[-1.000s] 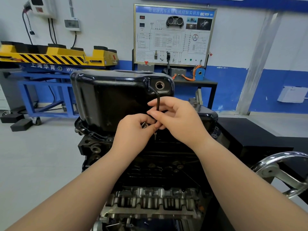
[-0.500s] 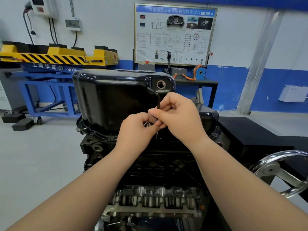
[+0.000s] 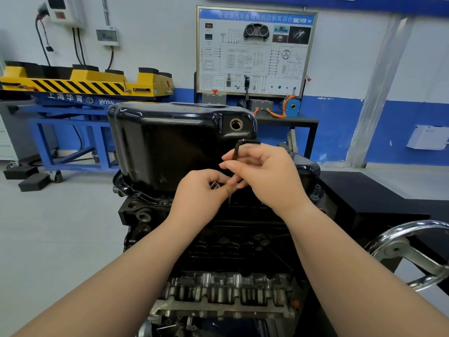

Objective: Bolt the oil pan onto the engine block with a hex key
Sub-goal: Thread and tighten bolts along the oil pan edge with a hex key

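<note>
Hex key (image 3: 237, 153) in R hand (image 3: 269, 177); bolt (image 3: 214, 185) in L hand (image 3: 199, 194).

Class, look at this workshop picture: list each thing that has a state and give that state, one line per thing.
Glossy black steel oil pan: resting on the dark engine block, sump up.
Round drain hole in the pan: open, no plug.
Black L-shaped hex key: upright, pinched by the right hand.
Small silver bolt: pinched by the left hand; whether threaded in, cannot tell.
</note>
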`<state>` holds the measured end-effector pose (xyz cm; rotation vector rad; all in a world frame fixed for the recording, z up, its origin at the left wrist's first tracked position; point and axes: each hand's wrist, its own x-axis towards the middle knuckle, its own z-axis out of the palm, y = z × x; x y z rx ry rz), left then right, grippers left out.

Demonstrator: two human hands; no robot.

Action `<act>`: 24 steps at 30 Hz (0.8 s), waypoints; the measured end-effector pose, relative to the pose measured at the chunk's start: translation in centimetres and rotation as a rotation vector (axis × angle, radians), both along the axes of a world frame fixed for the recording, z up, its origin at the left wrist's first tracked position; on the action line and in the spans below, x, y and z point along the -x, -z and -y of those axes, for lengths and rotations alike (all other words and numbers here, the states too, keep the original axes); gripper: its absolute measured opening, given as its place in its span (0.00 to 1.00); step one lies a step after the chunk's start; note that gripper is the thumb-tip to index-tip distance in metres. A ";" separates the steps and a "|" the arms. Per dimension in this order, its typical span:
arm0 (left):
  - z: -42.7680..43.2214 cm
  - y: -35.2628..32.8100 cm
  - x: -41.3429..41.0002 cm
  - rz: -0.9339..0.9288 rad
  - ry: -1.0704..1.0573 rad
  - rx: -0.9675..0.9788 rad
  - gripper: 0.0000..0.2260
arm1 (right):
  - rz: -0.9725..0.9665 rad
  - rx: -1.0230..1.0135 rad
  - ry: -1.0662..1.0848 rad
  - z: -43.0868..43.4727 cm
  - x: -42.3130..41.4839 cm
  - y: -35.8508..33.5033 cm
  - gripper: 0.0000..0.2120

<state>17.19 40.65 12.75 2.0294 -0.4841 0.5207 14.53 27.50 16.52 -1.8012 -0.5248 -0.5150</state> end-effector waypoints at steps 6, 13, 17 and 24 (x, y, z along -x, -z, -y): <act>0.2 0.5 -0.1 0.037 -0.010 0.047 0.05 | 0.048 -0.021 0.068 -0.3 -0.5 0.5 0.03; -0.2 0.5 -0.5 0.085 0.010 -0.009 0.05 | 0.127 0.095 0.102 -0.3 -0.9 0.6 0.03; -0.3 0.5 -0.6 0.053 0.035 0.022 0.03 | 0.228 0.289 0.146 0.3 -0.6 0.3 0.04; -0.4 0.6 -0.5 0.046 0.053 0.044 0.06 | 0.283 0.337 0.128 0.4 -0.4 -0.9 0.09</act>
